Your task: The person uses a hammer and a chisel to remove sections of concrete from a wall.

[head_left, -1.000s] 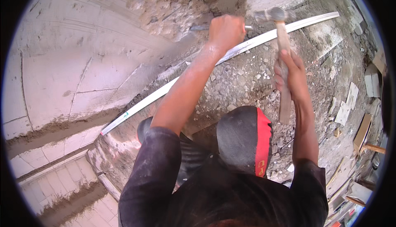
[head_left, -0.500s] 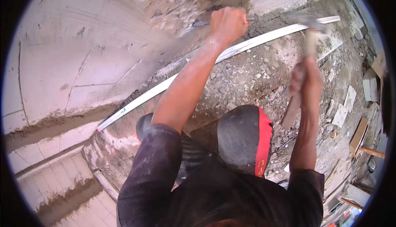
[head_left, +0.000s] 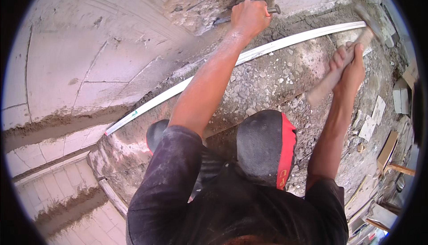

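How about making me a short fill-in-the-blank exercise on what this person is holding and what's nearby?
1. The bare left hand grips a slim grey metal bar.
The wooden-handled, metal-headed hammer is in the ____ hand.
2. The long, narrow strip passing behind the left forearm is coloured ____.
3. The dark grey trouser knee has a side stripe coloured ____.

Missing words: right; white; red.
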A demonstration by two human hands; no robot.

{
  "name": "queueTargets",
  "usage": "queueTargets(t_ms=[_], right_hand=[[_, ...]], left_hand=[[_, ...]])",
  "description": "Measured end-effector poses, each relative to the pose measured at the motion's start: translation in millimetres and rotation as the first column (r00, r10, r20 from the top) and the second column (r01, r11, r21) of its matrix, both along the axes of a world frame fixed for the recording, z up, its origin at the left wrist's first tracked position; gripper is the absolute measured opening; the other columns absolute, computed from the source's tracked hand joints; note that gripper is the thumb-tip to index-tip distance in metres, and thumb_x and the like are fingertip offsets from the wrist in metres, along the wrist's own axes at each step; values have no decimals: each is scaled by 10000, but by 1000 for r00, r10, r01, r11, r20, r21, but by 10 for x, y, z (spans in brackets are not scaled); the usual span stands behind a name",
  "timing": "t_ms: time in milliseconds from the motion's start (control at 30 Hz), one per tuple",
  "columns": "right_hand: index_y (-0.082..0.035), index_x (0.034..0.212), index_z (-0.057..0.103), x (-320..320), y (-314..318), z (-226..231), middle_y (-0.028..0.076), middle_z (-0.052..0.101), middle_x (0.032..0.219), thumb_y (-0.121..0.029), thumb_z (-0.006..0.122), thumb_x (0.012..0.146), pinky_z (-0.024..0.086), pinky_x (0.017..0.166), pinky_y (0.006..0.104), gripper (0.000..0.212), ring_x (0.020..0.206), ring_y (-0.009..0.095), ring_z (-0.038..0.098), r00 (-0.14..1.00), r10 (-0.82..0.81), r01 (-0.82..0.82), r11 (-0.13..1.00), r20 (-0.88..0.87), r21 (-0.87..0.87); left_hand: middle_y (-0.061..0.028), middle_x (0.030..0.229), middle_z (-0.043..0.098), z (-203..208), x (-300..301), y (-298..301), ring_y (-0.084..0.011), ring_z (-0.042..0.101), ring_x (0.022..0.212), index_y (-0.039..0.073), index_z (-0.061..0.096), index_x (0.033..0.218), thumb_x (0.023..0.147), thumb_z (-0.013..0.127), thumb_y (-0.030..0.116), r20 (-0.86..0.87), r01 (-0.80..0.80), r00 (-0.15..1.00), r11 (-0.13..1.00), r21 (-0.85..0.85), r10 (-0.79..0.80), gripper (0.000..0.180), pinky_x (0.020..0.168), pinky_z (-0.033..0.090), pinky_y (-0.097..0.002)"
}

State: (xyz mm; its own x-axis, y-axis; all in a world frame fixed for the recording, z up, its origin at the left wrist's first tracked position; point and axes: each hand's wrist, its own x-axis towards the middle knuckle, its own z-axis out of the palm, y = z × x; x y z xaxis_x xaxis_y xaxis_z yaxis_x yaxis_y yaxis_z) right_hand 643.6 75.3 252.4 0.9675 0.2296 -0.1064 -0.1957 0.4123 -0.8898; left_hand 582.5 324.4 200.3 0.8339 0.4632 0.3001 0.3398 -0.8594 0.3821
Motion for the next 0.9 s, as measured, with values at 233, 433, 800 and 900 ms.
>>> queueTargets(t_ms=[233,433,800,900], right_hand=[[-83,928,524,-250,-30,-220,-30,491,624,-355,471,1019,395,424,227,292,484,68,461,840,522,-520,691,-150,-502],[-91,956,515,22,190,-88,-45,448,601,-377,463,1030,353,380,237,300,433,75,404,974,-185,200,973,-130,112],[-55,965,513,-181,319,-39,-16,489,629,-329,452,1036,391,389,249,290,453,78,439,999,-17,12,997,-51,-80],[-55,973,527,-292,229,-280,2,510,639,-330,478,1030,406,399,268,285,463,85,453,988,139,-114,951,66,-288]], left_hand=[[-144,756,705,5,-82,120,-351,694,771,118,701,751,792,724,315,-1,-37,999,999,-20,37,202,720,551,-456],[-141,780,709,9,39,42,-340,697,793,112,702,764,789,722,322,-5,-37,999,999,-33,37,213,740,552,-451],[-141,760,705,39,2,44,-349,694,777,106,695,760,794,722,332,13,-40,999,999,-25,40,230,728,552,-454],[-145,753,702,72,-29,69,-353,693,776,107,693,757,793,721,332,16,-46,999,999,-12,46,229,723,551,-459]])
